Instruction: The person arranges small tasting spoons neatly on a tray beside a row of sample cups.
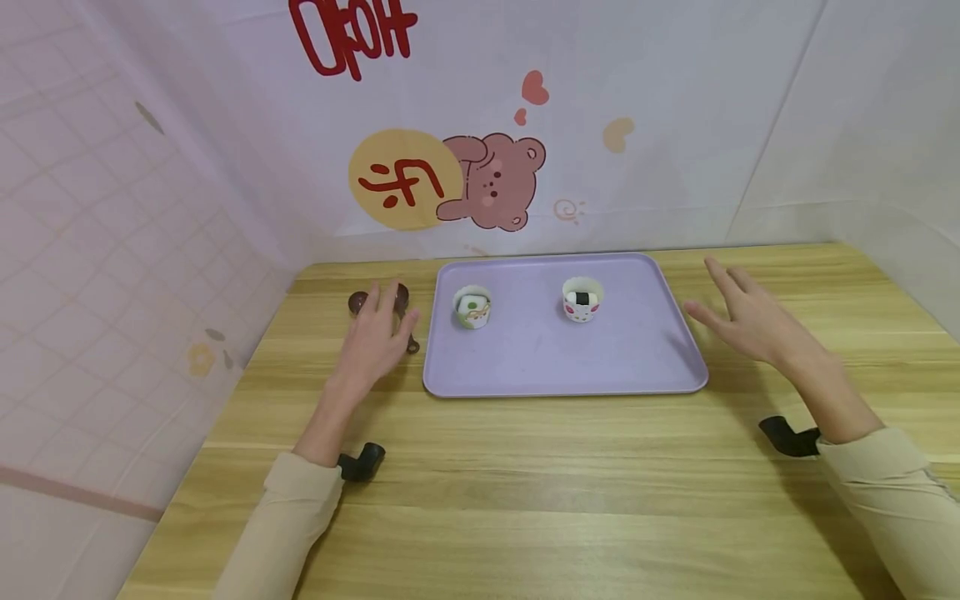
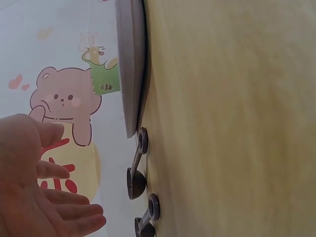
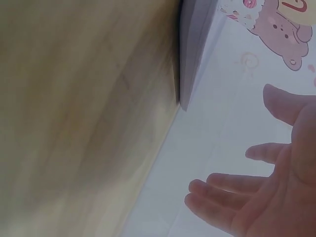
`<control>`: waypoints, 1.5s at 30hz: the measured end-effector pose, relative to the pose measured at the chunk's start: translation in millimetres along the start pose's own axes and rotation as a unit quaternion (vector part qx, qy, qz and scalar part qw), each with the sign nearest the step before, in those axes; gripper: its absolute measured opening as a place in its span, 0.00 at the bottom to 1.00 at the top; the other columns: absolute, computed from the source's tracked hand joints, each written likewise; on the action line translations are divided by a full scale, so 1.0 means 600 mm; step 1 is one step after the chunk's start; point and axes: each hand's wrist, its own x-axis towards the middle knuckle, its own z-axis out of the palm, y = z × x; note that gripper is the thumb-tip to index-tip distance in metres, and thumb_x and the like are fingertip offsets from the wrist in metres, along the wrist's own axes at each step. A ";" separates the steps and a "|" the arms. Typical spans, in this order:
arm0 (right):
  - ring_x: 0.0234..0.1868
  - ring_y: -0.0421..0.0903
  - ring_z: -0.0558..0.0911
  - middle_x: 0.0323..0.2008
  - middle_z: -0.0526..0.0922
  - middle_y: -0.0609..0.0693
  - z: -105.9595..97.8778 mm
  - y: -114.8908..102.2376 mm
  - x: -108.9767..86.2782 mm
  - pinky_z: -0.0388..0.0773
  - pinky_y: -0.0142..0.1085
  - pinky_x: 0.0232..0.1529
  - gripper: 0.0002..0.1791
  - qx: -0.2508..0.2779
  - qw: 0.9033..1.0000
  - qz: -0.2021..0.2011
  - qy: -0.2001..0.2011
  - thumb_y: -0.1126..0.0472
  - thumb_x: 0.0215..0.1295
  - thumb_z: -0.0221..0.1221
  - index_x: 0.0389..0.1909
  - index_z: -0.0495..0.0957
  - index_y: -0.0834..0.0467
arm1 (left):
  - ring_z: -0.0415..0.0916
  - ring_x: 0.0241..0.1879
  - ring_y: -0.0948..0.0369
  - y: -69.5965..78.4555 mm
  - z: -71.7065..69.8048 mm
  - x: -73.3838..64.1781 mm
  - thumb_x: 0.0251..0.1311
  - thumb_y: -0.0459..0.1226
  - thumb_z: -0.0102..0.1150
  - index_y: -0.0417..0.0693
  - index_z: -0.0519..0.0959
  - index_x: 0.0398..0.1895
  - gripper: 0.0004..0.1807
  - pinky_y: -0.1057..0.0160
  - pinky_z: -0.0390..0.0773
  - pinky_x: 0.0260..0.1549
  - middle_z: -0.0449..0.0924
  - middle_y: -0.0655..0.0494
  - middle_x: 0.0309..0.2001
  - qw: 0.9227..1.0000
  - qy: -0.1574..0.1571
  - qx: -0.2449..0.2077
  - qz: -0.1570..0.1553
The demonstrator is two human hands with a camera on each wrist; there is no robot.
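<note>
My left hand (image 1: 372,340) hovers above the table left of the lilac tray (image 1: 525,364), its fingers loosely extended and holding nothing. Two dark brown measuring spoons (image 2: 136,184) lie beneath it, partly hidden by the hand in the head view. Over the tray's right side, my right hand (image 1: 757,323) is raised with fingers spread, also holding nothing. On the tray stand two small paper cups: a green-patterned cup (image 1: 472,318) at left with a white piece bearing a green dot, and a pink-patterned cup (image 1: 581,312) right of centre with a white piece wrapped in a black band.
The wood-grain table (image 1: 555,483) ends at a white wall cloth (image 1: 667,167) printed with a bear (image 1: 498,183). A tiled-pattern cloth (image 1: 112,250) borders the left side. Black wrist mounts (image 1: 363,462) stick out from both sleeves.
</note>
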 end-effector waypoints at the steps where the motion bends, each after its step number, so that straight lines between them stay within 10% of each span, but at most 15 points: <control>1: 0.69 0.82 0.49 0.73 0.42 0.80 0.001 0.000 0.000 0.49 0.76 0.62 0.48 0.000 1.000 -0.001 0.001 0.39 0.77 0.48 0.81 0.31 0.57 | 0.50 0.73 0.31 0.000 0.000 0.000 0.78 0.52 0.43 0.41 0.50 0.80 0.37 0.32 0.55 0.67 0.44 0.27 0.76 1.000 0.000 -0.006 -0.001; 15: 0.72 0.79 0.47 0.73 0.45 0.80 0.010 0.013 0.003 0.47 0.72 0.67 0.48 0.020 1.000 -0.007 -0.003 0.43 0.78 0.49 0.80 0.33 0.63 | 0.53 0.72 0.33 -0.003 0.007 0.011 0.78 0.48 0.45 0.39 0.50 0.79 0.36 0.34 0.59 0.67 0.51 0.30 0.75 0.999 0.002 -0.047 -0.025; 31: 0.54 0.76 0.76 0.62 0.64 0.84 0.017 0.014 0.005 0.72 0.67 0.52 0.44 0.052 0.998 -0.026 -0.003 0.49 0.78 0.51 0.77 0.41 0.72 | 0.50 0.74 0.35 -0.017 0.011 0.022 0.75 0.45 0.50 0.34 0.53 0.77 0.36 0.36 0.55 0.70 0.52 0.30 0.75 0.996 0.004 -0.082 -0.044; 38: 0.51 0.74 0.78 0.56 0.72 0.81 0.020 0.018 0.007 0.75 0.64 0.50 0.42 0.062 0.998 -0.028 -0.005 0.51 0.77 0.53 0.74 0.46 0.75 | 0.70 0.57 0.40 -0.020 0.014 0.028 0.74 0.42 0.53 0.31 0.55 0.76 0.35 0.38 0.69 0.61 0.65 0.29 0.66 0.994 0.007 -0.092 -0.051; 45: 0.44 0.67 0.83 0.49 0.78 0.77 0.014 0.017 0.012 0.80 0.53 0.42 0.39 0.056 0.998 -0.025 -0.023 0.55 0.77 0.54 0.71 0.50 0.79 | 0.69 0.54 0.41 -0.021 0.015 0.032 0.72 0.39 0.56 0.28 0.60 0.72 0.33 0.40 0.72 0.57 0.71 0.30 0.56 0.994 0.005 -0.090 -0.058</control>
